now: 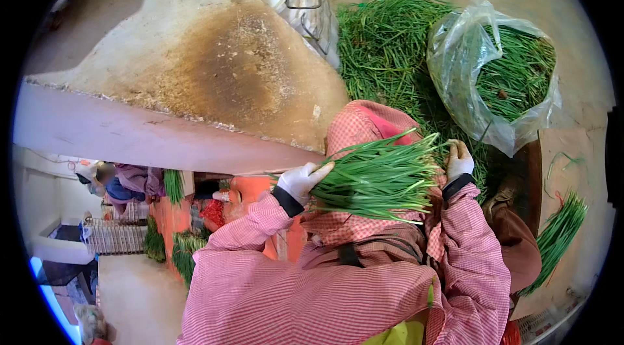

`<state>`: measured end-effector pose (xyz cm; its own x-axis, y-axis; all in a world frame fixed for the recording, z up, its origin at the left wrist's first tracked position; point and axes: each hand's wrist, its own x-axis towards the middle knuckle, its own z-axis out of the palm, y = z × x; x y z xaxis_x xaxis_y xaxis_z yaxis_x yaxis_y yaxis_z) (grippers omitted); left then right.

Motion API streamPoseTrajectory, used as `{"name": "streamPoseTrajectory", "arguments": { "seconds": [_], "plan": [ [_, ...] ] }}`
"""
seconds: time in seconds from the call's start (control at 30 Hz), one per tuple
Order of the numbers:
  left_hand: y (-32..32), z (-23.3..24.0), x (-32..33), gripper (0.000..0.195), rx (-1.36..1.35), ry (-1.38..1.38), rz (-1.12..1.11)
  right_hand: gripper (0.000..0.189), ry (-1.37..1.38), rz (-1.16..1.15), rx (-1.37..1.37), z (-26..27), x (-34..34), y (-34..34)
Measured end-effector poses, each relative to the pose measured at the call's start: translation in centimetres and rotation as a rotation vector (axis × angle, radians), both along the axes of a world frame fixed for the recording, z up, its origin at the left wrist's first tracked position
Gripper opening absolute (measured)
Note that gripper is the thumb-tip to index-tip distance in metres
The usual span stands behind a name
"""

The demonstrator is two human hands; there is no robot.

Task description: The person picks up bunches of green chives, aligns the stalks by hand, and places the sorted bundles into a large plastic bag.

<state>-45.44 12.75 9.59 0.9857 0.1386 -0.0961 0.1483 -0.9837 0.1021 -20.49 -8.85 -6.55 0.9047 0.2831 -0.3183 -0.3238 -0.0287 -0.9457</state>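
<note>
A loose bunch of long green chives (pixel 380 176) lies across my lap, with its pale cut ends towards the right. My left hand (pixel 304 180), in a white glove, grips the leafy end with the thumb on top. At the other end is my gloved right hand (pixel 459 162), its fingertips pinched together at a thin stalk that sticks out from the bunch. Pink checked cloth (pixel 368 123) covers my knees beneath the chives.
A heap of loose green leaves (pixel 385 47) spreads ahead, beside a clear plastic bag (pixel 460 67) of leaves. A stained slab (pixel 234 81) is at left. A tied bunch (pixel 560 242) lies on a board (pixel 565 164) at right. Another person (pixel 131 184) sits far left near a white crate (pixel 114 236).
</note>
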Motion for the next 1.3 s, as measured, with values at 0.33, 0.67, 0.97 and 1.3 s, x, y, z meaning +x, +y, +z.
{"name": "streamPoseTrajectory", "arguments": {
  "seconds": [0.33,0.67,0.97,1.3],
  "plan": [
    [-1.0,-3.5,-1.1,0.055,-0.011,-0.213,0.064,0.025,0.314,0.489,0.35,4.1,-1.8,-3.6],
    [2.1,-12.9,-5.0,0.057,-0.687,-0.369,0.319,0.014,0.015,0.346,0.087,7.7,-4.5,-5.6],
    [-1.4,-3.8,-1.7,0.058,-0.205,-0.293,0.156,0.079,-0.124,0.824,0.17,4.9,-0.3,0.2],
    [-2.2,-2.1,-1.0,0.048,-0.197,-0.187,0.195,0.013,0.055,-0.167,0.142,-3.0,1.1,-0.2]
  ]
}}
